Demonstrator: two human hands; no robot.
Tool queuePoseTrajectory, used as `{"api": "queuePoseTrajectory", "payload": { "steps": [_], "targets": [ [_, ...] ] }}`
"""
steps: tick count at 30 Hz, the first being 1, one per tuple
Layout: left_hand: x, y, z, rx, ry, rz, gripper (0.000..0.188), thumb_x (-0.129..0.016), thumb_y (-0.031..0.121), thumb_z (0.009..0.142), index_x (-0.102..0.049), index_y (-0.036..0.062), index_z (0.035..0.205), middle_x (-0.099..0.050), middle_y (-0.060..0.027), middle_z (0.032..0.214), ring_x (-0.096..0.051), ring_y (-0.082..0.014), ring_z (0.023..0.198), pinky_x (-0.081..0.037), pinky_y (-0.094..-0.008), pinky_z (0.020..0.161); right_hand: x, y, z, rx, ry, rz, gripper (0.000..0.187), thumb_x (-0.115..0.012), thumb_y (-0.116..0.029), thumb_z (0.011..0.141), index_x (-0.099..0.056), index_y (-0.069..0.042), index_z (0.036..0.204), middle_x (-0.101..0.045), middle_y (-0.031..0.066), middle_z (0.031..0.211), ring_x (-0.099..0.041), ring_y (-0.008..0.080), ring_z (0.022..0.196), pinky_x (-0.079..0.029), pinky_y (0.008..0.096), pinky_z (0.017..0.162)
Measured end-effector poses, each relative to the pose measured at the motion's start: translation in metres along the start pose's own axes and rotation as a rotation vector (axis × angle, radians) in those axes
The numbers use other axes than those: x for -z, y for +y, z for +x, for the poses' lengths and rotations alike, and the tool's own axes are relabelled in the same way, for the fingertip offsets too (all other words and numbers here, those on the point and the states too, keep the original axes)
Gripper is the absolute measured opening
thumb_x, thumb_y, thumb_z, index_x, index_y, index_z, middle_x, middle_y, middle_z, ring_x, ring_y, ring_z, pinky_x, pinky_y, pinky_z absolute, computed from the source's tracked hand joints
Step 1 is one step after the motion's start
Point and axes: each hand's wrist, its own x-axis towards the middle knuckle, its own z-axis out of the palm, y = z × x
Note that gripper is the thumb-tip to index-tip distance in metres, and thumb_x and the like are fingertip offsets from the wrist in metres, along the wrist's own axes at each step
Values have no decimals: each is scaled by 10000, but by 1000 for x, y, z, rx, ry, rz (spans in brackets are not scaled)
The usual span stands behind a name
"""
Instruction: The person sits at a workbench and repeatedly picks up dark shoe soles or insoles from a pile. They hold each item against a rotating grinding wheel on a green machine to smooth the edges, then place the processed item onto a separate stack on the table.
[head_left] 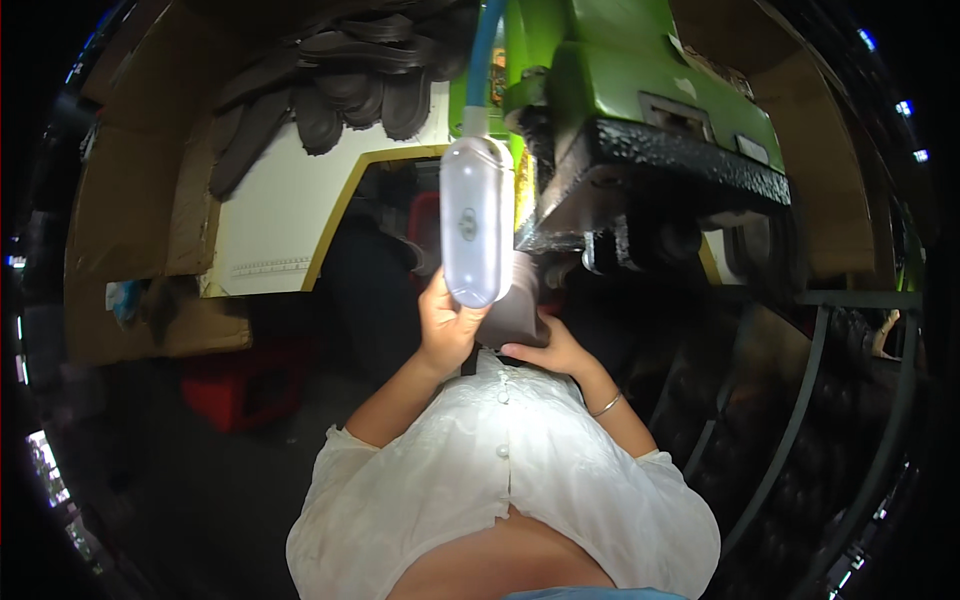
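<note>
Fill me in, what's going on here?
A person holds a dark grey-brown piece, partly hidden, in the right hand, in front of a green metal machine. A pale, elongated plastic lamp covers part of the left hand, so its grip is unclear. Dark sole-shaped pieces lie heaped on a white tabletop at upper left.

Can read no words or figures. Can make out 1 small dark emblem [468,225] on the pale oblong housing [474,272] at the centre of the frame, too unclear to decipher. At left of centre, can see 1 ruler-like printed scale [270,268] on the white tabletop [265,222], too fine to read. At upper right, can spot 1 pale rectangular label [752,148] on the green machine [630,70], illegible.
</note>
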Motion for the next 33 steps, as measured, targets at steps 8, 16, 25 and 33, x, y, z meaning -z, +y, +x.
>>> {"api": "queuePoseTrajectory", "payload": {
  "steps": [8,16,25,33],
  "targets": [
    [-19,-23,35,471,-431,510,285,-673,124,776,-580,9,1020,-616,-47,915,-570,-116,846,-458,-263,770,-21,12,-10,-121,-2,125,408,-684,-177,761,-540,11,1093,-581,121,1055,-533,199,1003,-421,303,858],
    [-9,-11,18,386,-253,166,161,-585,95,833,-595,-1,961,-612,-25,861,-561,-105,810,-458,-255,741,49,-18,-57,-195,-16,-44,468,-751,-158,681,-573,57,1055,-631,107,970,-573,149,892,-440,267,819],
    [3,-4,11,449,-179,180,194,-583,111,845,-562,-3,1002,-577,-3,857,-521,-70,759,-437,-227,686,114,-66,-48,436,650,587,390,-624,19,722,-512,22,1096,-600,112,990,-588,189,891,-457,297,836],
    [59,19,24,285,22,161,202,-528,149,875,-564,-13,992,-603,-26,858,-542,-67,745,-444,-212,678,49,-69,-7,551,557,454,363,-644,25,728,-528,32,1071,-607,72,952,-573,118,841,-451,248,793]
  ]
}}
